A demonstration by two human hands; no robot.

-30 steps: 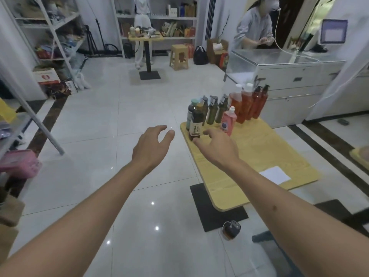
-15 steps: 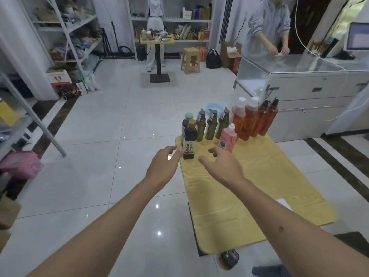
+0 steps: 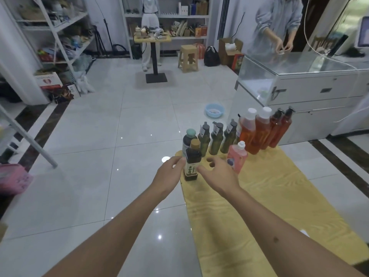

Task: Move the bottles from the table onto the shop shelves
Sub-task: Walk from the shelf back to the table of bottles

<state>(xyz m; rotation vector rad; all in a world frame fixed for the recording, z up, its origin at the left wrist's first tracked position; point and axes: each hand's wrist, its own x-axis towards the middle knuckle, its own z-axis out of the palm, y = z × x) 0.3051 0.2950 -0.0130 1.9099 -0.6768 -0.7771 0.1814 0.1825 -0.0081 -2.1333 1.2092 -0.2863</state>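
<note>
Yellow table [image 3: 259, 196]: dark bottle [image 3: 192, 159] hides left hand [image 3: 169, 173] fingertips.

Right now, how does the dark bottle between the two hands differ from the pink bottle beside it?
The dark bottle has a tan cap and near-black contents; the pink bottle has a white cap and pale pink contents. The dark bottle stands at the table's left edge, between the left hand and right hand; the pink bottle stands further right, behind the right hand. Both are upright on the table.

Yellow table [image 3: 259, 196] bearing bottles [image 3: 249, 130]
</note>
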